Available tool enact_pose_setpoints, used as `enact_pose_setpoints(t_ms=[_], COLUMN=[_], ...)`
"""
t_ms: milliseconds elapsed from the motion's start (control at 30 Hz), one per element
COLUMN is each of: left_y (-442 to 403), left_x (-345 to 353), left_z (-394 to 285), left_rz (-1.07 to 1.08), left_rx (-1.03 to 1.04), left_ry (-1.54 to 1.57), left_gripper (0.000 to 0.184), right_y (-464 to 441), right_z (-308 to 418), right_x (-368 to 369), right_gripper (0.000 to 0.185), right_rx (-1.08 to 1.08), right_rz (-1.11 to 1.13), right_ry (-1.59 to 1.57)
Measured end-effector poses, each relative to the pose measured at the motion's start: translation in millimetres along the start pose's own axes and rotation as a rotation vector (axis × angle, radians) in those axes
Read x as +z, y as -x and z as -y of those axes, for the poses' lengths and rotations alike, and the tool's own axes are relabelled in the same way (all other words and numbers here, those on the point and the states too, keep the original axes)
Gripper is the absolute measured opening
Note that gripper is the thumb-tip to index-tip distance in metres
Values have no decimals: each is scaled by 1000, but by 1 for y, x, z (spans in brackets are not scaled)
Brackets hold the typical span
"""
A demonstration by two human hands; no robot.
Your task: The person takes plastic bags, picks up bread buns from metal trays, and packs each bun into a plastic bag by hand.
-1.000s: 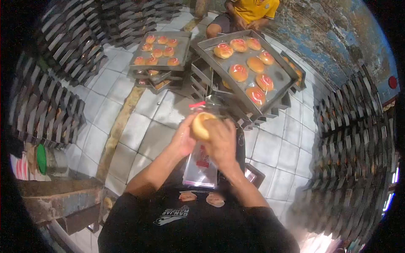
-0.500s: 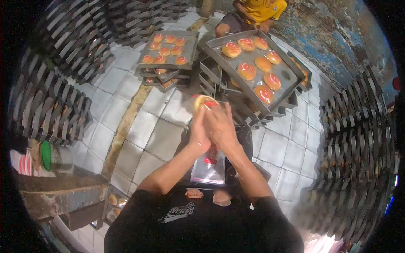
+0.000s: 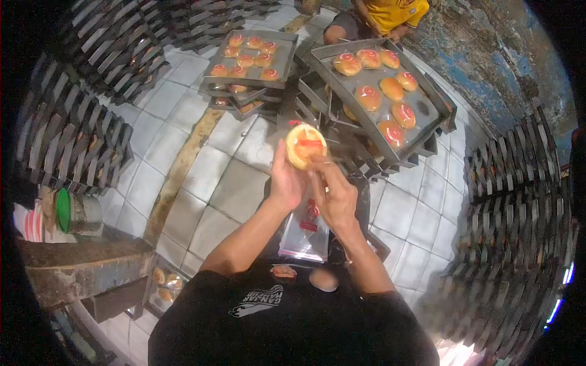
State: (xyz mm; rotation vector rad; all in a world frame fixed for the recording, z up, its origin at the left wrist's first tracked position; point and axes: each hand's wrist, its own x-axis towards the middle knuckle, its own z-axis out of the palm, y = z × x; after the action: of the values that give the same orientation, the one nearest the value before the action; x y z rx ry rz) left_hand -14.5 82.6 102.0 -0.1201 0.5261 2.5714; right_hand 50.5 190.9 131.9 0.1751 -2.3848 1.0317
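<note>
A round golden bun [image 3: 306, 147], pale round its rim and with a red mark on its face, is held up in front of my chest. My left hand [image 3: 287, 180] supports it from the left and below. My right hand [image 3: 334, 192] has its fingers bent together at the bun's lower right edge, touching it. What those fingertips pinch is too small to make out; a shiny clear wrapper seems to surround the bun. Below the hands, a stack of clear plastic bags [image 3: 305, 235] with red print lies on my lap.
A large metal tray [image 3: 421, 110] of buns, several red-swirled, tops a stack ahead right. A smaller tray [image 3: 282, 58] of similar buns stands ahead left. Beyond sits a person in a yellow shirt [image 3: 390, 15]. Stacked dark trays [image 3: 500, 226] line the sides. A bucket [image 3: 82, 210] stands at left.
The bun has turned to face me more fully. My right hand has drawn back from over it to its lower right edge. The view has shifted slightly.
</note>
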Motion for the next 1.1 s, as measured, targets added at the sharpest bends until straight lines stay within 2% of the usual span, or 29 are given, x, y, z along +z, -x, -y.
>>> enact_pose_setpoints(t_ms=[33,67,100,167,200,267,300,367,400,433,500,533,567,633,667,700,800,833,900,933,967,1033,1067,1100], left_y=[1,-4,-1,2,4,3,-4,-22,-20,-16,-8,-13,-15,-18,-27,-32,-24,-23,-17,-11,-10,-5,-10,-12], left_x=[5,-8,-5,1,4,4,-5,-28,-25,-22,-15,-18,-22,-16,-23,-24,-30,-33,-35,-34,-33,-20,-27,-29], left_z=[5,15,17,18,16,5,-4,-18,-23,-21,-18,-10,-4,-2,-3,-13,-42,-42,-35,-31,-25,-10,-13,-12], left_rz=[-32,47,45,-16,-16,-54,-61,-81,-81,-85,-81,-6,-11,-15,-50,-53,-86,-86,-100,-105,-108,-38,-41,-37], left_rx=[96,112,111,292,288,162,166,202,192,187,-74,-56,-63,-141,-60,-48,43,45,-3,-128,-133,-123,-185,-180], left_ry=[-78,-13,-15,-171,-173,-67,-69,36,30,35,137,105,104,53,73,70,113,110,184,201,198,90,73,76], left_gripper=[61,58,58,54,54,53,53,53,59,59,68,76,76,76,75,75,75,75,80,85,85,76,73,73], right_y=[-5,-8,-8,-7,-5,4,9,22,23,22,13,5,4,-7,6,10,33,30,20,15,11,12,13,16], right_z=[-2,-3,-6,-15,-14,-7,-3,4,5,6,13,25,14,7,14,23,39,35,25,22,19,0,-8,-6], right_x=[3,5,8,16,13,0,-18,-59,-58,-53,-32,-29,-18,-3,-19,-27,-42,-37,-23,-19,-15,11,7,-2], right_gripper=[16,22,22,17,17,13,13,16,14,14,16,15,15,14,12,12,13,13,15,14,13,13,16,16], right_rx=[16,118,120,287,292,314,316,632,676,685,370,285,293,-38,452,443,416,413,598,617,637,84,303,297], right_rz=[-77,-72,-72,-92,-94,64,70,813,744,743,402,351,350,420,748,756,1079,1080,435,439,444,336,485,487], right_ry=[105,10,8,-208,-208,-545,-551,-1382,-1234,-1231,-438,-355,-357,-233,-624,-630,-1383,-1385,-692,-631,-571,-304,-417,-413])
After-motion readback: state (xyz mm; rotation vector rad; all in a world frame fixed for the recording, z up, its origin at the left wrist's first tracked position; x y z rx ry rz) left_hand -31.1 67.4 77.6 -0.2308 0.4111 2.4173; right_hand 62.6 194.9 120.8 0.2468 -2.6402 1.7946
